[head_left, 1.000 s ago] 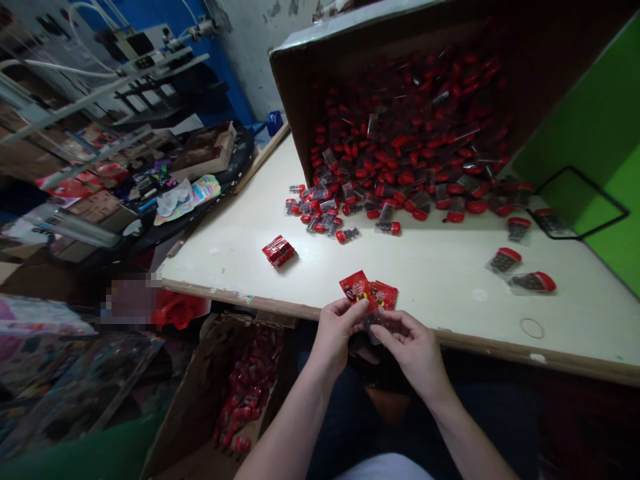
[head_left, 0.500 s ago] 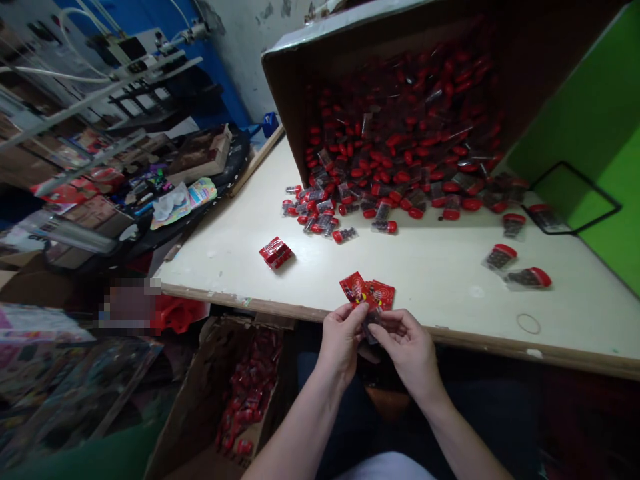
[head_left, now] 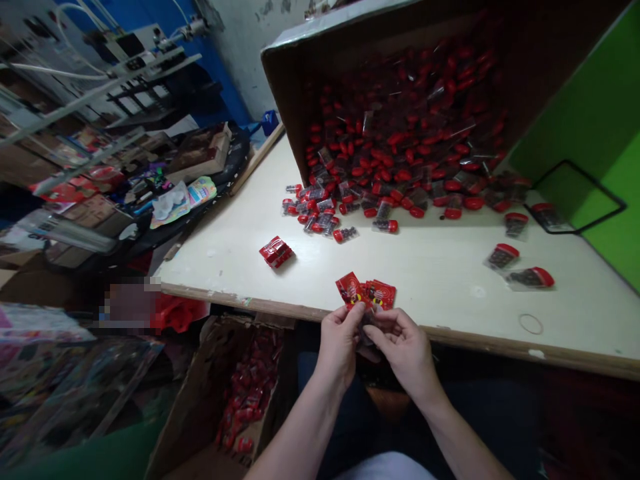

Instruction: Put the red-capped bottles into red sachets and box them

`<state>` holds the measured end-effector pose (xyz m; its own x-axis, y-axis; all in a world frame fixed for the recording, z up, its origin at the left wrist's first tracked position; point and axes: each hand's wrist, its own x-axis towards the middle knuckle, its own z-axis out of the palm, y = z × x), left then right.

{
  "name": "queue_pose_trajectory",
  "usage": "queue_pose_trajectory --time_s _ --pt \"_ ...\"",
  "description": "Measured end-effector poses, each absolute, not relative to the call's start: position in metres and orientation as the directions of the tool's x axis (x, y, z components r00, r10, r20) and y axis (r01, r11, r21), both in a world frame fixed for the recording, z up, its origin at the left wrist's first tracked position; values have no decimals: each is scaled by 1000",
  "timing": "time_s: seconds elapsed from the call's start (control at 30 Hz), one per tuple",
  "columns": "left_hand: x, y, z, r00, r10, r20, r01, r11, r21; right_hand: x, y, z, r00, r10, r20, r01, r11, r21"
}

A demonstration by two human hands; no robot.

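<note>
Front and centre, down at the near edge of the table, the left hand (head_left: 340, 341) has its thumb and fingers pinched on a flat, square-cornered red printed card (head_left: 349, 287) with a yellow-and-black motif, tilted up toward the table. Right alongside comes the right hand (head_left: 407, 348), fingertips closed together on a small, clear plastic packet with dark contents (head_left: 367, 331), mostly covered by fingers; whether card and packet are joined, I cannot tell. Just beyond the fingertips sit more red printed cards (head_left: 381, 292), overlapping at the table's edge. Below and to the left, a tall, open brown cardboard carton (head_left: 183, 400) holds a heap of glossy red packets (head_left: 245, 400). Up on the white, wood-edged table (head_left: 425, 260), a thin pale elastic loop (head_left: 531, 324) lies off to the right, a compact bundle of shiny red packets (head_left: 276, 252) well over to the left. Farther back, three clear, red-topped pouches of dark beads (head_left: 531, 277) lie near one another on the right, with a loose cluster of the same kind at left. Behind them, a big brown cardboard box (head_left: 280, 53) lies open toward the person, loaded with red-topped pouches (head_left: 395, 147) spilling over its mouth, a bright green panel (head_left: 600, 147) to its right and a mottled grey wall (head_left: 240, 47) behind.
</note>
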<state>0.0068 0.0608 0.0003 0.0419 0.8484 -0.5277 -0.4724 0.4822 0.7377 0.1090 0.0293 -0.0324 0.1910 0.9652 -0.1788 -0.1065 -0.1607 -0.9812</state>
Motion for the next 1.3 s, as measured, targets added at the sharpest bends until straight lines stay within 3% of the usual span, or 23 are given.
queue_pose_trajectory --time_s 0.2,0.43,0.53,0.7,0.9,1.07,1.3 --pt "2 65 4 168 853 -495 -469 510 721 113 30 -26 123 962 -245 -236 -212 -948" --pt "0 57 1 278 853 -441 -467 522 714 113 31 -19 29 925 -380 -491 -318 -811" --pt "3 54 0 186 863 -469 -473 497 727 111 30 -23 87 934 -347 -395 -288 -873" --pt "7 52 0 76 853 -517 -452 492 744 110 30 -27 269 949 -164 -38 -159 -986" --pt "1 59 3 145 843 -518 -483 518 706 117 32 -29 166 971 -172 -69 -163 -984" --pt "-4 64 5 169 802 -573 -508 569 647 131 30 -35 44 999 -30 81 -34 -996" --pt "-3 54 2 209 790 -577 -503 593 629 133 32 -44 76 993 96 169 82 -982"
